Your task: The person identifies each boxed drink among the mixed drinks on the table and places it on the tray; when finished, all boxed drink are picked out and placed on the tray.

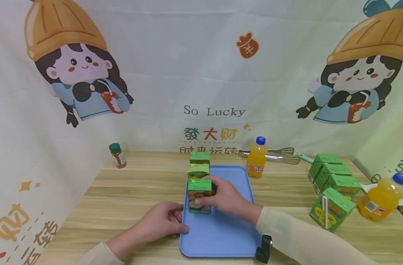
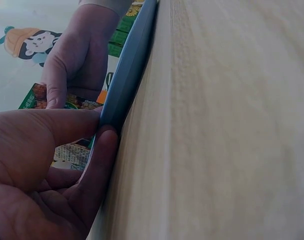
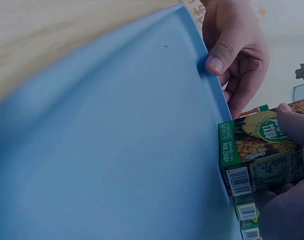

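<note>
My right hand (image 1: 229,198) grips a green-topped juice carton (image 1: 194,207) at the left side of a blue tray (image 1: 224,237), thumb on its near face. In the right wrist view the bottom end of this carton (image 3: 237,165) is right by the tray's rim. Two more cartons, a lighter green one (image 1: 198,168) and one farther back (image 1: 199,156), stand in line behind it. My left hand (image 1: 158,221) pinches the tray's left rim (image 2: 129,65), thumb above and a finger underneath.
Several green juice cartons (image 1: 333,171) stand at the right, the nearest (image 1: 335,211) with a white straw. Orange drink bottles stand behind the tray (image 1: 257,160) and at far right (image 1: 381,198). Metal spatulas (image 1: 277,157) lie along the back; a green-capped spice jar (image 1: 117,156) stands back left.
</note>
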`<state>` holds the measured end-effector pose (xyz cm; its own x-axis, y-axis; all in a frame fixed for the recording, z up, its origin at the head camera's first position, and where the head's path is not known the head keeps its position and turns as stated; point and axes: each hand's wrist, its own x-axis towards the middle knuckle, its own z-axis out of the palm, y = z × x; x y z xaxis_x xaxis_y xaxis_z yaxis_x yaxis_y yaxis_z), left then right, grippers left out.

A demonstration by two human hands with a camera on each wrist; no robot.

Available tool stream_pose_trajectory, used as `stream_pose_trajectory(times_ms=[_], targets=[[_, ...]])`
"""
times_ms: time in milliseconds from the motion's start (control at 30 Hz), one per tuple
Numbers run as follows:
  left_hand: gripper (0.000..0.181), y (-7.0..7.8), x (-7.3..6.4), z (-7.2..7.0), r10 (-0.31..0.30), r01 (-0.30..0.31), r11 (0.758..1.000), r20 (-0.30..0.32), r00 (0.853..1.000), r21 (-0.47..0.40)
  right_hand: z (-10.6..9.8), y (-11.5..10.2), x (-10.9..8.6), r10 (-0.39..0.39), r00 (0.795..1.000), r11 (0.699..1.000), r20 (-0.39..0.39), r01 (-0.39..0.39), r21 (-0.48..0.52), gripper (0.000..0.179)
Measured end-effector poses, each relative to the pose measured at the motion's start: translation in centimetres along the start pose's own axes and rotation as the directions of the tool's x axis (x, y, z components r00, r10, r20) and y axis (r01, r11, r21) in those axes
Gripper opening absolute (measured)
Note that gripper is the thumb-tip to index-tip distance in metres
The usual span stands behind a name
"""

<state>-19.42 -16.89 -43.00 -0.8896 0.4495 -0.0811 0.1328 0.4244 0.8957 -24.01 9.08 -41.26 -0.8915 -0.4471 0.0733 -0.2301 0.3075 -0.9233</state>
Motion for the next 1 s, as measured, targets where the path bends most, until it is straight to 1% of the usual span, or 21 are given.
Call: stream_pose_trajectory(times_ms=[200,367,800,1000], targets=[[0.071,0.02,0.05,-0.02,0.001,-0.001,1.0,0.005,1.0,0.006,-0.04,0.04,0.26,-0.001,1.0,1.0,0.019,0.002,-0.022,0.053],[0.071,0.11,-0.01,-0.05,0.0,0.0,1.0,0.009,1.0,0.001,-0.05,0.09,0.4,-0.004,1.0,1.0,0.031,0.005,-0.016,0.052],[0.071,0.11,-0.12,-0.04,-0.015,0.015,1.0,-0.002,1.0,0.014,0.23,-0.1,0.49,0.006,1.0,1.0,0.03,-0.005,-0.024,0.053],[0.071,0.15,-0.17,0.0,-0.008,0.008,1.0,-0.004,1.0,0.009,0.17,-0.05,0.5,0.008,1.0,1.0,0.028,-0.007,-0.031,0.055]])
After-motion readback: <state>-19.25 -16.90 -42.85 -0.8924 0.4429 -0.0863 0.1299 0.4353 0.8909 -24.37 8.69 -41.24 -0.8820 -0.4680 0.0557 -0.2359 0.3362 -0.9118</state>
